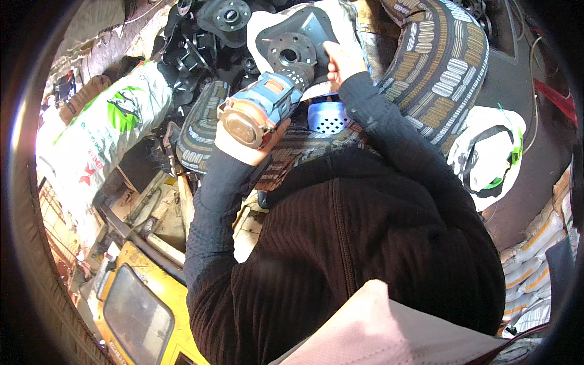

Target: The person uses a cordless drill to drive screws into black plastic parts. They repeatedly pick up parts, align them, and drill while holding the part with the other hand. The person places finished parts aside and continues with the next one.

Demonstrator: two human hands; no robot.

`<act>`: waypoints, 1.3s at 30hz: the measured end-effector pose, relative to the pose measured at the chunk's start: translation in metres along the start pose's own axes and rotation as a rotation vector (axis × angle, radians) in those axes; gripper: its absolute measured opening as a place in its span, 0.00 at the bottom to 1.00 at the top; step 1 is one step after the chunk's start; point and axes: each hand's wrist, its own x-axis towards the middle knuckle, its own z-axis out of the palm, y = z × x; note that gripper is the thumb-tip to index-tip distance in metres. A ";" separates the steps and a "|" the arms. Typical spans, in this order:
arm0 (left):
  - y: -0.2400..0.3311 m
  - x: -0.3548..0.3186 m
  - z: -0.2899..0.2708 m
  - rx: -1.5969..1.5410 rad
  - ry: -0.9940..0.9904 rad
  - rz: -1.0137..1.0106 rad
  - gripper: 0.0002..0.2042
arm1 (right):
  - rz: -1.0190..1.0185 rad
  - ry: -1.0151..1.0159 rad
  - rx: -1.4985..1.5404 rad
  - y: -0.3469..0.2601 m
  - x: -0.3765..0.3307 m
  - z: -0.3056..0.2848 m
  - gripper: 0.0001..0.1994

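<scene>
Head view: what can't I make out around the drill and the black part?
Head view, left hand: most fingers, hidden behind the drill.
Head view, drill's tip: hidden beyond the chuck; contact with the black part unclear.
Head view, right hand: underside, turned away from the camera.

My drill [260,102] looks plastic — the flanged part [304,44] smooth, faintly glossy — and my jacket [401,225] is ribbed, matt cloth.

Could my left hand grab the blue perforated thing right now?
Probably not as is: the left hand grips the power tool, though the blue perforated thing sits close by.
</scene>
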 end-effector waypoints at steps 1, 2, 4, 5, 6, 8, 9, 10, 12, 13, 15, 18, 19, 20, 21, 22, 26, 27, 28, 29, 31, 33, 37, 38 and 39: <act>0.000 -0.008 0.003 -0.074 0.018 0.003 0.29 | 0.037 -0.046 0.192 -0.004 -0.001 -0.004 0.19; -0.001 -0.012 0.004 0.000 0.109 0.139 0.29 | 0.111 -0.263 0.366 -0.008 -0.005 -0.012 0.22; 0.001 -0.025 0.008 -0.082 0.165 0.093 0.30 | -0.259 -0.488 0.159 -0.009 -0.014 -0.017 0.22; 0.003 -0.029 0.010 -0.140 0.176 0.043 0.30 | -0.408 -0.561 0.022 -0.006 -0.021 -0.018 0.23; 0.005 -0.036 0.011 -0.184 0.250 0.101 0.31 | -0.517 -0.650 -0.176 -0.008 -0.024 -0.018 0.25; 0.008 -0.042 0.012 -0.226 0.266 0.076 0.29 | -0.300 -0.649 0.050 -0.009 -0.031 -0.013 0.24; 0.009 -0.044 0.012 -0.254 0.288 0.066 0.28 | -0.197 -0.707 0.217 -0.011 -0.033 -0.011 0.23; 0.010 -0.044 0.012 -0.065 0.287 0.123 0.25 | -0.143 -0.664 0.198 -0.012 -0.036 -0.009 0.22; 0.011 -0.047 0.012 -0.068 0.285 0.123 0.23 | -0.035 -0.680 0.305 -0.015 -0.038 -0.005 0.22; 0.011 -0.048 0.012 -0.070 0.285 0.120 0.23 | 0.032 -0.646 0.346 -0.016 -0.039 -0.004 0.22; 0.012 -0.050 0.011 -0.132 0.291 0.086 0.23 | 0.032 -0.612 0.292 -0.016 -0.039 -0.003 0.21; 0.013 -0.055 0.011 -0.129 0.300 0.094 0.23 | 0.025 -0.516 0.145 -0.014 -0.039 -0.002 0.19; 0.013 -0.056 0.010 -0.096 0.307 0.097 0.24 | 0.026 -0.436 0.085 -0.014 -0.039 -0.002 0.19; 0.014 -0.058 0.010 -0.301 0.297 -0.011 0.24 | 0.083 -0.325 0.137 -0.013 -0.039 0.000 0.17; 0.014 -0.058 0.008 -0.332 0.285 -0.036 0.24 | 0.078 -0.332 0.113 -0.015 -0.040 0.000 0.16; 0.014 -0.059 0.006 -0.360 0.271 -0.068 0.24 | 0.074 -0.340 0.088 -0.016 -0.041 0.001 0.16; 0.013 -0.062 -0.002 -0.417 0.361 0.001 0.22 | 0.126 -0.448 0.157 -0.022 -0.046 0.006 0.15; 0.013 -0.061 -0.003 -0.391 0.389 0.023 0.22 | 0.127 -0.473 0.128 -0.022 -0.047 0.007 0.15; 0.013 -0.060 -0.004 -0.518 0.392 -0.020 0.22 | 0.122 -0.519 0.115 -0.023 -0.047 0.008 0.15; 0.013 -0.059 -0.005 -0.510 0.380 -0.023 0.22 | 0.109 -0.598 0.114 -0.023 -0.048 0.007 0.15; 0.013 -0.056 -0.006 -0.479 0.343 -0.036 0.22 | 0.108 -0.659 0.196 -0.023 -0.047 0.005 0.16; 0.014 -0.054 -0.008 -0.531 0.327 -0.068 0.22 | 0.105 -0.723 0.252 -0.021 -0.045 0.003 0.16; 0.018 -0.054 -0.015 -0.651 0.275 -0.191 0.21 | 0.133 -0.745 0.312 -0.018 -0.041 0.001 0.15; 0.019 -0.054 -0.017 -0.658 0.264 -0.200 0.21 | 0.146 -0.757 0.342 -0.018 -0.040 0.001 0.14; 0.019 -0.054 -0.019 -0.666 0.251 -0.211 0.21 | 0.148 -0.749 0.331 -0.017 -0.040 0.001 0.14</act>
